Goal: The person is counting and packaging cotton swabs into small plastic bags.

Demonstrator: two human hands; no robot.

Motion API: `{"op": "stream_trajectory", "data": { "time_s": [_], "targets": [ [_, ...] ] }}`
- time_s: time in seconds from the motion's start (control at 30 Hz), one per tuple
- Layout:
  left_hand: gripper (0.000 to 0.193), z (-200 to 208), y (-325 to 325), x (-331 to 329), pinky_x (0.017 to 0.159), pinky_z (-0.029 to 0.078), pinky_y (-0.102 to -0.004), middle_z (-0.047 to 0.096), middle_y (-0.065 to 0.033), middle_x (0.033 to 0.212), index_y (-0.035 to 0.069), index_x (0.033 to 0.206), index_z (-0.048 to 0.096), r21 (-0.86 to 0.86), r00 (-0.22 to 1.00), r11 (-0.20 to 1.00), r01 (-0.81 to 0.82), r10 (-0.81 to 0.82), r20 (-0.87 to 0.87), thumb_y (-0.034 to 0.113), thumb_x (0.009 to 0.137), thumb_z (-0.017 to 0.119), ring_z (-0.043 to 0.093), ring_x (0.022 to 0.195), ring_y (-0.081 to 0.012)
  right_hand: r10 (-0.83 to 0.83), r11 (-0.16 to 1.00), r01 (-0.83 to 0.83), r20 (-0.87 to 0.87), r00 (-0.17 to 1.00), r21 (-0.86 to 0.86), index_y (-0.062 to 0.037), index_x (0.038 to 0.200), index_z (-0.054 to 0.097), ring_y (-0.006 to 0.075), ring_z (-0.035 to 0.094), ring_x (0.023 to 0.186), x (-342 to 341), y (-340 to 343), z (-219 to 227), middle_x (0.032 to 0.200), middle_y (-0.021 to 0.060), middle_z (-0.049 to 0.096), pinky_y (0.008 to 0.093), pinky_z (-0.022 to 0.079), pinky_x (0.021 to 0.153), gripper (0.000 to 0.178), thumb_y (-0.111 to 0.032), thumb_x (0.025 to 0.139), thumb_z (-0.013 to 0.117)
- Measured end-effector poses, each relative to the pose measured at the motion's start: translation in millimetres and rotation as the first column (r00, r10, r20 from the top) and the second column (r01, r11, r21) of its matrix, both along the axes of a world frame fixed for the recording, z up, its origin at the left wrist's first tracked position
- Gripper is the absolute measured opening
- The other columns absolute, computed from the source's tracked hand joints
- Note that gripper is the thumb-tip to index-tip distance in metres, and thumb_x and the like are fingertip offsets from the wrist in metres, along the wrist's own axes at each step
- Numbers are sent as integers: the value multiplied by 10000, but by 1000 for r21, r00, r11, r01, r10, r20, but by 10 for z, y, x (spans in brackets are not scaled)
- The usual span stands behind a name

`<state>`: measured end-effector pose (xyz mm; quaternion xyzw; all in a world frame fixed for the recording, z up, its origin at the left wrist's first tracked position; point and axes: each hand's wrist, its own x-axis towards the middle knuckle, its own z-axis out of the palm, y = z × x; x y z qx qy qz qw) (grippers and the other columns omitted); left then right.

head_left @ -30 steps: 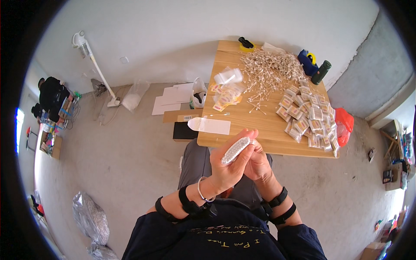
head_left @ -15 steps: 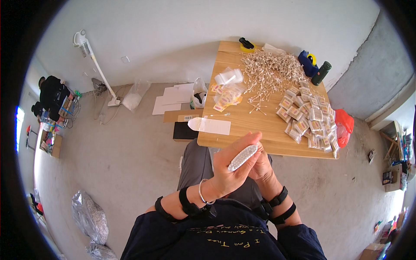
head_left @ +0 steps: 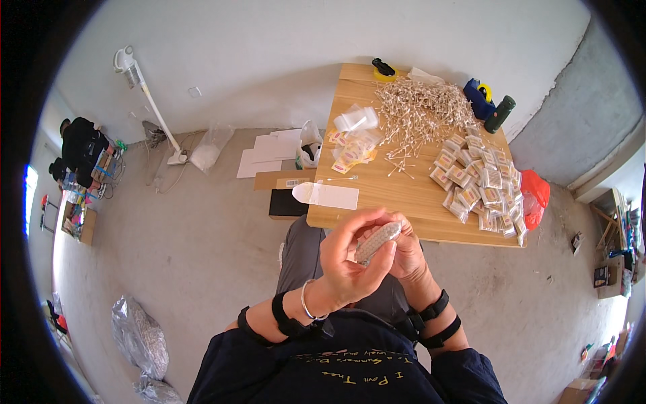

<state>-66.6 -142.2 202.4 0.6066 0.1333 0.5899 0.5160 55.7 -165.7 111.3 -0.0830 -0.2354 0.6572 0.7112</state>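
Observation:
A bundle of cotton swabs, its white tips packed side by side, sits between my two hands in front of the table's near edge. My left hand is curled round it, thumb along the near side. Against its right end press the fingers of my right hand; what they pinch there is partly hidden. Beyond them on the wooden table lie a big heap of loose cotton swabs and a pile of filled small packs. A white card strip lies at the near left corner.
Clear plastic packaging lies at the table's left side. A tape dispenser and a dark bottle stand at the back right. A red bag hangs at the right edge. An open box sits left of the table.
My left hand has shifted slightly left and its fingers have bent round the bundle. The bundle has tilted, so its tips face less toward me.

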Motion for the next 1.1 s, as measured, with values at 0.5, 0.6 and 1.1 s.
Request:
{"op": "stream_trajectory", "data": {
  "time_s": [0.5, 0.6, 1.1],
  "targets": [
    [238, -18, 187, -78, 679, 540, -296, 656, -197, 941, -4, 926, 584, 478, 973, 865, -151, 214, -80, -52, 724, 701, 672, 802, -271, -25, 998, 26, -11, 1000, 61, -46, 995, 599, 196, 604, 955, 2, -8, 78, 999, 87, 635, 343, 490, 857, 151, -91, 853, 617],
    [227, -1, 200, -121, 707, 542, -319, 648, -217, 946, -12, 942, 544, 496, 967, 862, -106, 206, -152, -38, 759, 676, 667, 839, -271, -65, 996, 63, 32, 997, 61, -42, 991, 606, 203, 599, 968, 43, -22, 70, 1004, 84, 637, 356, 476, 871, 152, -91, 849, 622],
    [277, -427, 170, -145, 897, 480, -334, 618, -210, 1084, -49, 1123, 515, -73, 984, 993, 92, -102, -144, 2, 862, 590, 602, 1035, -249, -44, 992, 51, 70, 997, -114, -69, 985, 624, 178, 573, 1010, -181, -9, 17, 1061, 53, 625, 367, 458, 907, 123, -63, 867, 593]
  ]
}}
